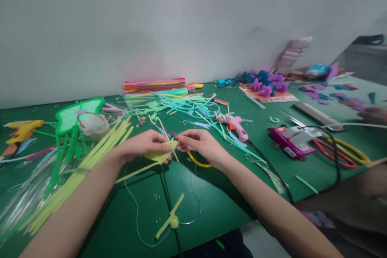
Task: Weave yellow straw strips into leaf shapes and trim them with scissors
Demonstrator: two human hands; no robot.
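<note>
My left hand (pixel 154 145) is closed around a flat piece of yellow chenille stem (pixel 152 156), with a long tail of stem hanging from it to the lower left. At the other edge of this piece my right hand (pixel 202 147) pinches with thumb and forefinger; its other fingers curl in. Below the right hand a yellow loop (pixel 198 163) shows, perhaps a scissors handle, partly covered. Nearer me on the green table (pixel 211 209) lies a small yellow chenille piece with a ball (pixel 173 221), beside a loose clear thread (pixel 137 213).
A bundle of yellow stems (pixel 75 181) and a green chenille shape (pixel 80 115) lie left, near a yellow glue gun (pixel 24 131). A pink glue gun (pixel 234 125) with a black cord rests right of centre. Further right are a magenta device (pixel 290 143) and another person's hand (pixel 375 116).
</note>
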